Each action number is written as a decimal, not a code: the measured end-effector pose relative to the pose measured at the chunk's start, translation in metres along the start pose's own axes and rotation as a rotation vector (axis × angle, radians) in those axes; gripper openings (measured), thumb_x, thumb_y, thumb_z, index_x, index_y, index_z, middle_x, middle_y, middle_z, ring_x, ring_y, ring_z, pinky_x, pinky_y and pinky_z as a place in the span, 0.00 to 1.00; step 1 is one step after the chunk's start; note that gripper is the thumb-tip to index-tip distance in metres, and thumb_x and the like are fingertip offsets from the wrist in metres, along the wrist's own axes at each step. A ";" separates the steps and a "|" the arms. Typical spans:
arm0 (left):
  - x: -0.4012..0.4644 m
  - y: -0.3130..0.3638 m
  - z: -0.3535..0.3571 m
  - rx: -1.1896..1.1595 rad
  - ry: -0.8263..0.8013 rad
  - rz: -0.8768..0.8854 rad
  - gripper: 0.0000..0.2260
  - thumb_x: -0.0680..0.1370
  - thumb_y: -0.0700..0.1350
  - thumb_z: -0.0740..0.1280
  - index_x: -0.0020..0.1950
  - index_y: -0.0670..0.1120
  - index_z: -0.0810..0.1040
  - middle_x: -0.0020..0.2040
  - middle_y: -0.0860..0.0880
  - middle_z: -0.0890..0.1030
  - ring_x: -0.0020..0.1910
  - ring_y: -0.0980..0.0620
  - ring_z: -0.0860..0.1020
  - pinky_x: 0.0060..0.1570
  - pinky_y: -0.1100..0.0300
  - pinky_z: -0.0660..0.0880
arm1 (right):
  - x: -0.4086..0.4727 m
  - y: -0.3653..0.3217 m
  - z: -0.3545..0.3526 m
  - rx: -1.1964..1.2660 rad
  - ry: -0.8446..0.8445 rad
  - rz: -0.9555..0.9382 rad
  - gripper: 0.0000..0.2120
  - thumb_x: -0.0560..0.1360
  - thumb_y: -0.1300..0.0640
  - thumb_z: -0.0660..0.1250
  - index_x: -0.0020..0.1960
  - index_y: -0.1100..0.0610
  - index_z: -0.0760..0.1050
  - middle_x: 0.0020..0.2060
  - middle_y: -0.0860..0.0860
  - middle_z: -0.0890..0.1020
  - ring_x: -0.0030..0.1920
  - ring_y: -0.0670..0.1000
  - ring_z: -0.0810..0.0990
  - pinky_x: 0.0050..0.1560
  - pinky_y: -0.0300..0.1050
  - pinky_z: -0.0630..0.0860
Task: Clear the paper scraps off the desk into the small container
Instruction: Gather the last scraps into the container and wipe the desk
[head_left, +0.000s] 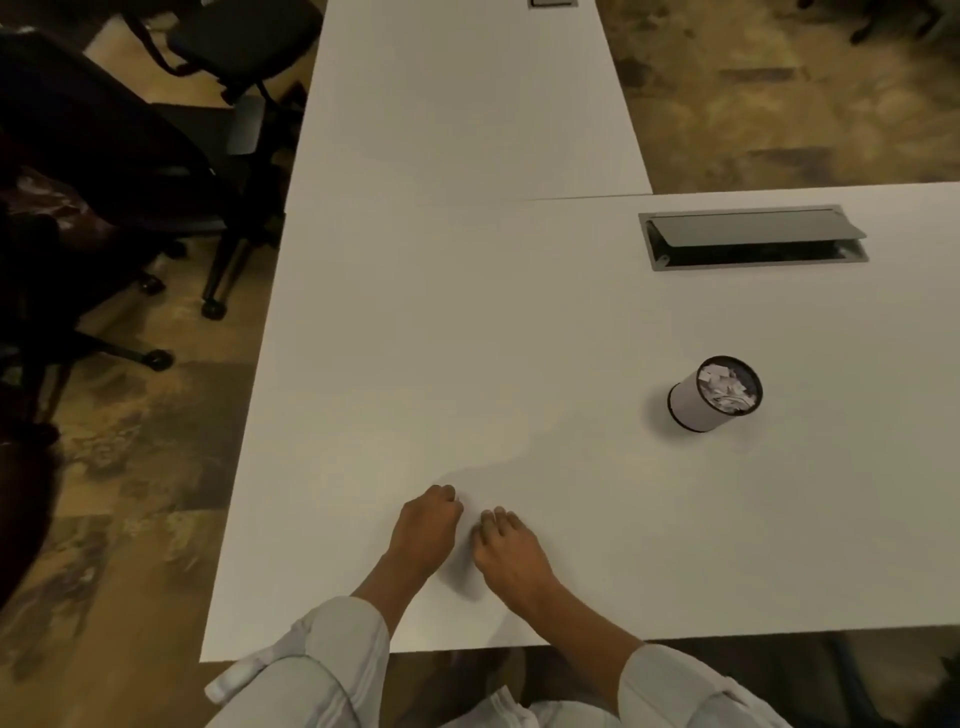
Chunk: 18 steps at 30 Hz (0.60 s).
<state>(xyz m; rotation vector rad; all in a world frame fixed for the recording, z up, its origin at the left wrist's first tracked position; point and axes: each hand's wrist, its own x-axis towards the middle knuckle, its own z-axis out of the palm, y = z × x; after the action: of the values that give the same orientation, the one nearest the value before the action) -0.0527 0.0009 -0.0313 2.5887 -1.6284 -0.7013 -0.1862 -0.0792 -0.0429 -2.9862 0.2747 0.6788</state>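
White desk, both hands working close together near its front edge.
Left hand (426, 525) has fingers curled under, perhaps pinching a scrap; I cannot tell. Right hand (506, 545) rests with fingers loosely bent on the desk (415, 338). The container (714, 392), holding scraps (724, 387), stands well apart to the right; small bits could drop during that carry.

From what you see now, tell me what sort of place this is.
Probably an office: white desks joined in an L, a flip-lid cable box set into the desktop, and black wheeled chairs on the floor.
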 end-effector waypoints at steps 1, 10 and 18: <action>0.001 -0.001 0.000 0.003 0.002 0.001 0.04 0.73 0.36 0.68 0.39 0.42 0.80 0.39 0.46 0.80 0.37 0.46 0.79 0.31 0.60 0.71 | -0.001 -0.002 -0.001 -0.025 -0.022 -0.007 0.23 0.79 0.63 0.61 0.71 0.71 0.61 0.70 0.70 0.66 0.70 0.68 0.66 0.73 0.60 0.62; 0.015 -0.009 -0.004 -0.067 0.043 0.052 0.11 0.78 0.41 0.62 0.58 0.43 0.78 0.51 0.45 0.79 0.51 0.44 0.78 0.46 0.53 0.77 | 0.003 -0.022 -0.030 0.131 -0.172 -0.013 0.04 0.74 0.69 0.66 0.43 0.65 0.79 0.36 0.58 0.80 0.38 0.57 0.79 0.43 0.48 0.73; 0.017 -0.012 -0.002 -0.072 0.047 0.025 0.07 0.77 0.36 0.60 0.45 0.41 0.78 0.45 0.45 0.78 0.43 0.45 0.78 0.39 0.56 0.72 | 0.008 0.003 -0.032 0.423 0.183 0.319 0.04 0.69 0.65 0.71 0.41 0.58 0.82 0.38 0.53 0.85 0.37 0.52 0.82 0.33 0.39 0.71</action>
<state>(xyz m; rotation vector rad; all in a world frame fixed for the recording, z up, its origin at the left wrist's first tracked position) -0.0357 -0.0082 -0.0387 2.5111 -1.5896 -0.6788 -0.1662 -0.0865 -0.0175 -2.6160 0.8075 0.3122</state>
